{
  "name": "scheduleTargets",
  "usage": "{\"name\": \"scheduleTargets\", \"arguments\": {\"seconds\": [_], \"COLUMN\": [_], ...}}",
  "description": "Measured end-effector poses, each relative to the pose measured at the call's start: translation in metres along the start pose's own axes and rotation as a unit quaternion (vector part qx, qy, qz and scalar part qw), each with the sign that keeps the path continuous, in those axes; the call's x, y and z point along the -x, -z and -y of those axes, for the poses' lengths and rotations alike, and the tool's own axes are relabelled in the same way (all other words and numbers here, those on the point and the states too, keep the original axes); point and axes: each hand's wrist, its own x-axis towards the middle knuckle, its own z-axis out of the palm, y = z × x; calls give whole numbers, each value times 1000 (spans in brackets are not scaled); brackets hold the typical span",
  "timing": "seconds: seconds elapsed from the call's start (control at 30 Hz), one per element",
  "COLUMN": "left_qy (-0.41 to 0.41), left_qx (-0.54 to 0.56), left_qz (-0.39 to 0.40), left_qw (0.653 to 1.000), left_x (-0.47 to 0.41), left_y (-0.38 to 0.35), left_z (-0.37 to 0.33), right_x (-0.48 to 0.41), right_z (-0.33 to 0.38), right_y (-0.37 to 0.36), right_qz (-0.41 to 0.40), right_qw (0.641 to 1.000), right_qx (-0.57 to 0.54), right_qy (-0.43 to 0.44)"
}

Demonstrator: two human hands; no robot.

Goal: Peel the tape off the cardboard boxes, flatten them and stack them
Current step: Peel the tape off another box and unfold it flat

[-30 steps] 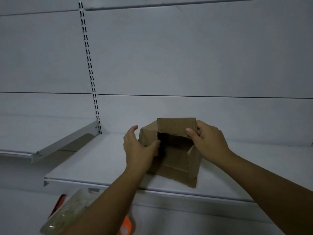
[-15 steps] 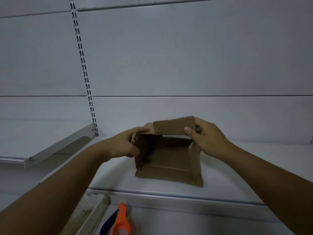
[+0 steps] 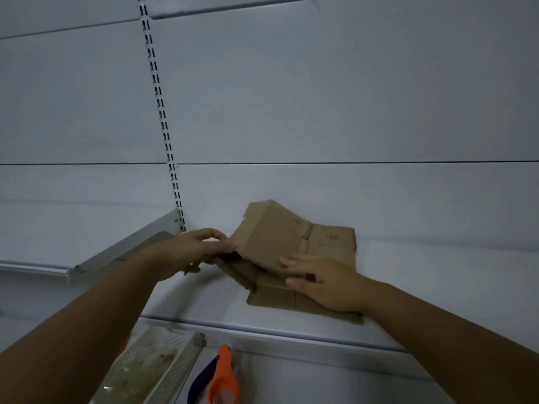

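While the right hand (image 3: 323,282) is lying palm down with fingers spread across the lower panels of the cardboard box (image 3: 291,258), pinning them to the shelf (image 3: 437,287), the left hand (image 3: 194,250) is pinching the box's raised left edge between thumb and fingertips, just left of the frame's centre. That edge is standing up at a slant, so the box is sitting half collapsed: its near and right-hand panels are lying flat on the shelf, while the upper left panel is tilting up toward the white back wall (image 3: 320,97). No tape is showing on the cardboard from this angle, though the underside is hidden.

Judging by this, the peeling looks done for this box and the flattening is well along but not finished; the lifted panel needs pressing down. No stack of flattened boxes is visible, so stacking seems to be left.

Further out, a slotted upright (image 3: 163,126) is running down the wall from the top of the frame. Below the shelf, at the bottom of the frame, an orange-handled tool (image 3: 223,377) is lying beside a perforated metal tray (image 3: 151,365).
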Motion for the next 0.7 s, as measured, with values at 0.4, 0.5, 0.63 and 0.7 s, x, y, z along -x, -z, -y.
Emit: {"name": "scheduleTargets", "arguments": {"seconds": [0.4, 0.5, 0.63, 0.7], "left_qy": [63, 46, 28, 47], "left_qx": [2, -13, 48, 149], "left_qz": [172, 200, 220, 160], "left_qw": [983, 979, 974, 975], "left_x": [-5, -7, -2, -5], "left_y": [-25, -24, -10, -10], "left_z": [-12, -10, -10, -9], "right_x": [19, 13, -10, -25], "right_z": [-25, -14, 13, 24], "right_y": [31, 34, 35, 35], "right_qz": [-76, -58, -26, -16], "right_qw": [988, 982, 987, 988], "right_qx": [46, 62, 54, 57], "right_qy": [-123, -167, -152, -140]}}
